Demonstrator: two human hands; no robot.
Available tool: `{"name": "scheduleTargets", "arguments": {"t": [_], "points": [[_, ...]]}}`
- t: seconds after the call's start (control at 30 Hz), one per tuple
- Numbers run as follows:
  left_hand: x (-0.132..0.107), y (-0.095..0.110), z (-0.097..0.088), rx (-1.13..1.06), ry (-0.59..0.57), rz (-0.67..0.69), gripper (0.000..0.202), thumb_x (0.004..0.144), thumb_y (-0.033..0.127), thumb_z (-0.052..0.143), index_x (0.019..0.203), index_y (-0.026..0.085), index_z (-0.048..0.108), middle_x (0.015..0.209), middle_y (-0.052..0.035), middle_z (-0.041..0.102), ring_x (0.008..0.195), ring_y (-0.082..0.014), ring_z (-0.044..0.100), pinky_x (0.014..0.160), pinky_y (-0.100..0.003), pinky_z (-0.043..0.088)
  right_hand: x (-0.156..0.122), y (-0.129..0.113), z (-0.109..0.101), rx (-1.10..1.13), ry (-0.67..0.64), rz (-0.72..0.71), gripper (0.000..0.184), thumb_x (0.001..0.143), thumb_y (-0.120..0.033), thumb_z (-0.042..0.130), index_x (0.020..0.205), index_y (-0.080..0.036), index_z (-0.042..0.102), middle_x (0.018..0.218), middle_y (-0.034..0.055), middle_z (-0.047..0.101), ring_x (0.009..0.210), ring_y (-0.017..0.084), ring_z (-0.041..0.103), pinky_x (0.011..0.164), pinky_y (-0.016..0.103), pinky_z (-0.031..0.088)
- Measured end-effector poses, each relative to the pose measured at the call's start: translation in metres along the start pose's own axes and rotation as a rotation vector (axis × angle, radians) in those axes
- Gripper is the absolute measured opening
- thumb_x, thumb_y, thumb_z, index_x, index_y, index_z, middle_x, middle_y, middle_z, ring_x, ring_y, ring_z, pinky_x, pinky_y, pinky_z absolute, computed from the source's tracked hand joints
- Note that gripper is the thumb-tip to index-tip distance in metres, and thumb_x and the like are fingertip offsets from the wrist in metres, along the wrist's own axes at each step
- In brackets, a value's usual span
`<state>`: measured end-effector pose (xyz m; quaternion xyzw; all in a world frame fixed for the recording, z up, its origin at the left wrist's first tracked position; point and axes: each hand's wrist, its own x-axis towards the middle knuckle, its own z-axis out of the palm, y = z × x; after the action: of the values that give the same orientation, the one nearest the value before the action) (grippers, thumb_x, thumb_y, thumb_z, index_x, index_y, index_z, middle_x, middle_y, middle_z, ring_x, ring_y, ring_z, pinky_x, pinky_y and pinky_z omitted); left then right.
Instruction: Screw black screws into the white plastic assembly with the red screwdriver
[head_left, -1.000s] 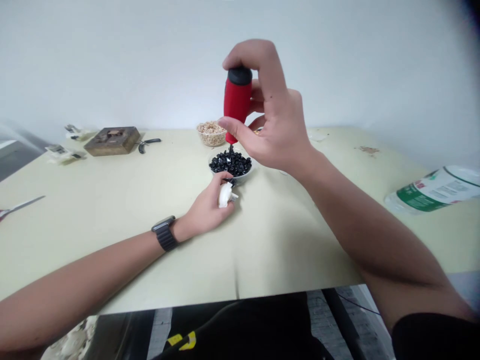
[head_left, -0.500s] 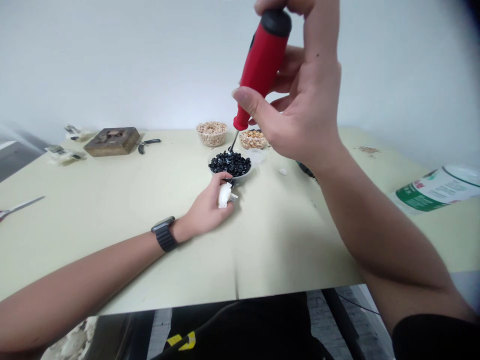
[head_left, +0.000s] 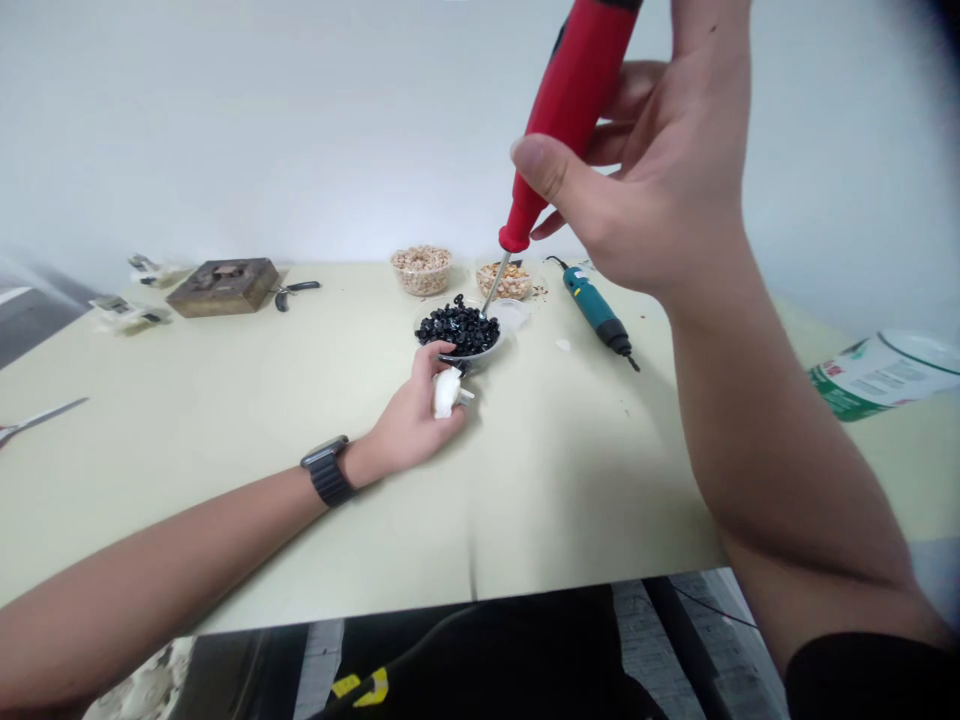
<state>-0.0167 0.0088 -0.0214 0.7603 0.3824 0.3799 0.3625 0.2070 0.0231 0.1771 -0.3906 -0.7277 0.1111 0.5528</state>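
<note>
My right hand (head_left: 637, 190) is wrapped round a red screwdriver (head_left: 574, 105), held tilted above the table. Its metal shaft slants down to the right side of a clear bowl (head_left: 491, 345) heaped with small black parts (head_left: 454, 328). At the near side of that bowl, my left hand (head_left: 420, 410), with a dark watch on the wrist, is closed on a white plastic piece (head_left: 448, 392). The left index finger reaches up to the bowl's near edge. Whether something small sits on the screwdriver's tip I cannot tell.
Two tubs of small pale and golden pieces (head_left: 421, 270) (head_left: 504, 282) stand behind. A teal rotary tool (head_left: 598, 310) lies right of them. At left are a metal block (head_left: 223, 287), pliers (head_left: 296, 290) and scissors (head_left: 45, 413). A white-green container (head_left: 889, 372) lies at right.
My right hand has moved up and to the right with the screwdriver, its tip shifting towards the bowl's right side. The teal tool has come into fuller view. My left hand stays put.
</note>
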Motion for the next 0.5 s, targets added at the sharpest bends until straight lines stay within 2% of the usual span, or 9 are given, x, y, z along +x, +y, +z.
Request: {"name": "scheduleTargets", "arguments": {"t": [0.1, 0.2, 0.3, 0.5], "points": [[0.0, 0.0, 0.0, -0.004, 0.0, -0.004, 0.079, 0.084, 0.019, 0.068, 0.151, 0.028, 0.028, 0.117, -0.0068, 0.06, 0.087, -0.019, 0.063, 0.082, -0.037, 0.049, -0.004, -0.003, 0.002, 0.013, -0.028, -0.076, 0.044, 0.08, -0.027, 0.08, 0.119, -0.041, 0.063, 0.138, -0.0088, 0.064, 0.096, 0.019, 0.075, 0.07, 0.028, 0.066], [0.0, 0.001, 0.0, -0.005, -0.004, -0.014, 0.079, 0.085, 0.019, 0.068, 0.152, 0.028, 0.027, 0.116, -0.0063, 0.061, 0.086, -0.0188, 0.063, 0.081, -0.037, 0.049, -0.004, 0.0, 0.004, 0.006, -0.115, -0.142, 0.035, 0.082, -0.022, 0.078, 0.11, -0.038, 0.063, 0.139, -0.0068, 0.059, 0.082, 0.014, 0.068, 0.069, 0.03, 0.063], [0.001, 0.003, -0.001, 0.005, -0.009, -0.018, 0.078, 0.085, 0.019, 0.068, 0.151, 0.028, 0.027, 0.116, -0.0064, 0.06, 0.085, -0.0184, 0.062, 0.08, -0.037, 0.049, -0.002, 0.007, 0.003, -0.001, -0.181, -0.154, 0.037, 0.083, -0.024, 0.078, 0.112, -0.04, 0.062, 0.132, -0.0054, 0.06, 0.077, 0.015, 0.065, 0.066, 0.034, 0.063], [0.0, 0.003, -0.001, 0.037, -0.015, -0.013, 0.077, 0.085, 0.02, 0.067, 0.15, 0.027, 0.027, 0.117, -0.006, 0.058, 0.08, -0.0165, 0.06, 0.078, -0.037, 0.048, 0.0, 0.017, -0.003, -0.05, -0.186, -0.115, 0.044, 0.077, -0.024, 0.083, 0.111, -0.046, 0.065, 0.132, -0.0077, 0.063, 0.081, 0.02, 0.068, 0.066, 0.037, 0.065]]}}
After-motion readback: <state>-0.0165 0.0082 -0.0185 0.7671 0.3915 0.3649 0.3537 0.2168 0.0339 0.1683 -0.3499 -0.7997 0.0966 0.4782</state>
